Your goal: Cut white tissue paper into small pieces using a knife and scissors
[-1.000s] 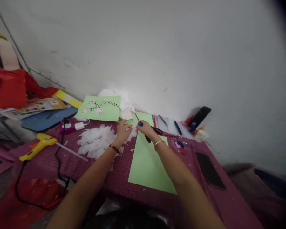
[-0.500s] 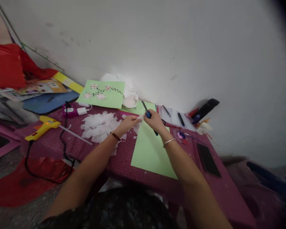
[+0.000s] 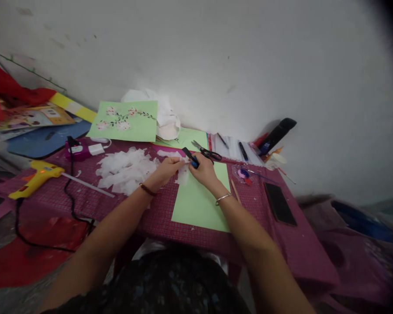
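My left hand (image 3: pixel 166 169) is closed in a pinch on a small piece of thin white paper (image 3: pixel 185 160), just above the near pile. My right hand (image 3: pixel 205 171) is wrapped round a slim black-and-blue tool (image 3: pixel 189 154) whose exact kind I cannot make out; its black end points up and to the left beside the paper. Under my right hand lies a plain light-green sheet (image 3: pixel 196 209). A heap of torn white paper pieces (image 3: pixel 126 170) spreads left of my left hand. Black-handled scissors (image 3: pixel 211 154) rest just beyond my right hand.
A yellow glue gun (image 3: pixel 37 178) with its black cable lies at the left edge. Behind the heap, a green card (image 3: pixel 124 133) bears a flower branch. A phone (image 3: pixel 280 204), a pencil (image 3: pixel 236 191) and markers (image 3: pixel 243 151) lie to the right. A wall stands behind.
The camera view has shifted right. The tool in my right hand has turned to lie more across, and the scissors and pencil beside that hand now show more fully.
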`<control>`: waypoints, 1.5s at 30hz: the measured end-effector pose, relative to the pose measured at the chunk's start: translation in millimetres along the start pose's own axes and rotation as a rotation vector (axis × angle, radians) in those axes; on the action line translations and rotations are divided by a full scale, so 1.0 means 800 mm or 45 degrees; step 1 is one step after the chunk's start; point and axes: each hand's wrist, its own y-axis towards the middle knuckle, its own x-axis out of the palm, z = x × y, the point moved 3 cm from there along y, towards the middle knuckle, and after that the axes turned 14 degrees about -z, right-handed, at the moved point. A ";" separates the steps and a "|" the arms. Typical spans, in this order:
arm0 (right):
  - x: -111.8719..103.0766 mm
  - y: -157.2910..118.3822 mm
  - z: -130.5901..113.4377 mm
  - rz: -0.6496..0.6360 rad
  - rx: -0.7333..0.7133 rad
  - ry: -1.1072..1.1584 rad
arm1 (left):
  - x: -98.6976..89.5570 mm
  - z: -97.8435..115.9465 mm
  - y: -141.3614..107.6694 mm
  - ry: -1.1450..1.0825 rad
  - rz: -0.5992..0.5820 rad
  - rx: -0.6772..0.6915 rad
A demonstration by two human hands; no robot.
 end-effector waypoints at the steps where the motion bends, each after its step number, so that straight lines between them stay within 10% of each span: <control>1: -0.001 -0.001 -0.001 -0.006 -0.020 0.034 | -0.001 -0.001 0.001 -0.014 0.019 -0.007; 5: -0.009 -0.006 -0.005 -0.039 -0.077 0.361 | -0.006 0.000 0.002 -0.029 0.020 0.013; 12: -0.042 -0.051 0.024 -0.299 0.446 1.259 | -0.015 0.002 0.001 -0.133 -0.065 0.089; 18: -0.066 -0.096 0.053 0.405 0.253 0.960 | -0.019 -0.005 0.006 -0.292 -0.020 0.001; 26: -0.007 -0.101 0.046 0.069 0.177 0.682 | -0.024 -0.003 0.004 -0.318 -0.043 -0.009; 34: -0.006 -0.119 -0.004 -0.814 0.207 1.203 | -0.030 -0.004 0.002 -0.258 -0.130 -0.076; 45: 0.002 -0.124 0.006 -0.973 0.195 1.075 | -0.026 -0.017 0.005 -0.114 -0.213 -0.100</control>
